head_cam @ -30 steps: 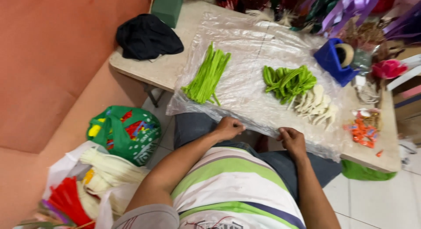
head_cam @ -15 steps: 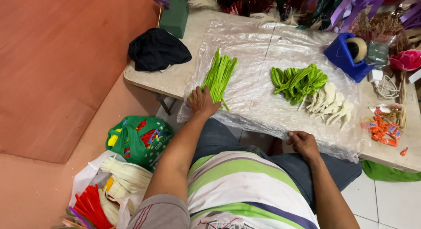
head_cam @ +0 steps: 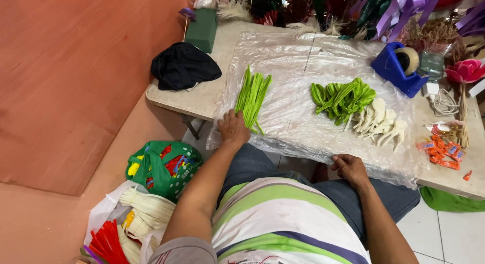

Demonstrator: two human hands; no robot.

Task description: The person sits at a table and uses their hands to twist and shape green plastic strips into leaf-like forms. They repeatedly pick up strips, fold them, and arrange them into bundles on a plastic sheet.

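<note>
- Left hand [head_cam: 233, 128]: rests palm down on the clear plastic sheet [head_cam: 298, 57], fingers loosely spread, touching the near end of the bundle of straight bright-green stems [head_cam: 252, 96]; nothing is gripped.
- Green stem bundle: lies on the left part of the sheet, on the beige worktop [head_cam: 202, 100].
- Right hand [head_cam: 350, 169]: grip curled over the sheet's near edge.
- Curved green strips [head_cam: 343, 96] and cream pieces [head_cam: 380, 124]: right of the bundle, apart from both hands.

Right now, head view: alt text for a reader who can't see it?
A seated person's left hand rests on a bundle of green strips on a plastic sheet covering a table; the right hand grips the sheet's near edge.
</note>
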